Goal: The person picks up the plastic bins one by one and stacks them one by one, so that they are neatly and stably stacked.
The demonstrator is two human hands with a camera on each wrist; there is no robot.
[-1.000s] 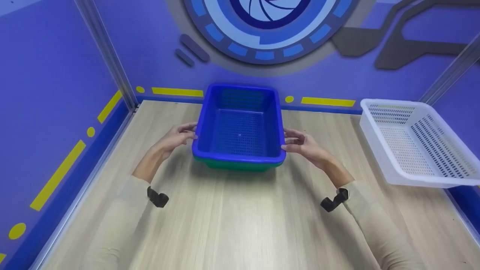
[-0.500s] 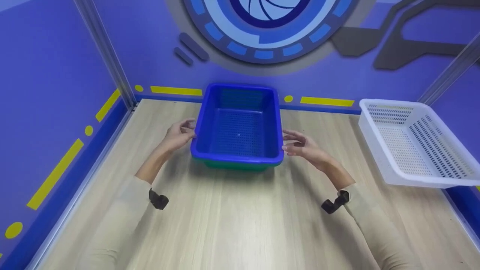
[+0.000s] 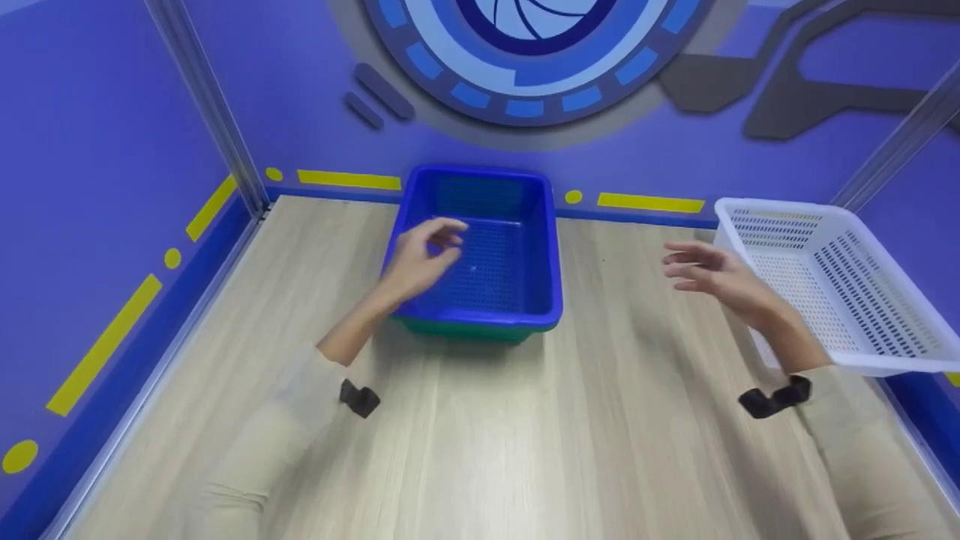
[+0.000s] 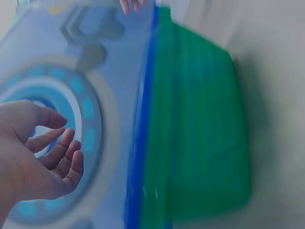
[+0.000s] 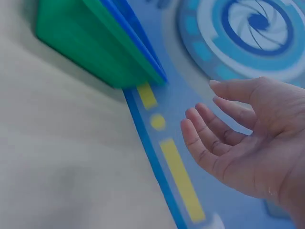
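Wooden table (image 3: 480, 435), blue basket (image 3: 517, 247) under relaxed, empty left hand (image 3: 420, 259), right hand (image 3: 712, 277) released beside it.

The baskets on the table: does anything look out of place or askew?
Nothing is spilled or damaged. The white basket juts past the table's right edge. The blue basket sits nested in a green one, squarely. Both hands are free.

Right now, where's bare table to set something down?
Widest bare patch: front of the table, between both forearms, below the blue basket. Also bare: the strip left of it, and the gap toward the white basket, where the right hand hovers. The right edge is crowded.
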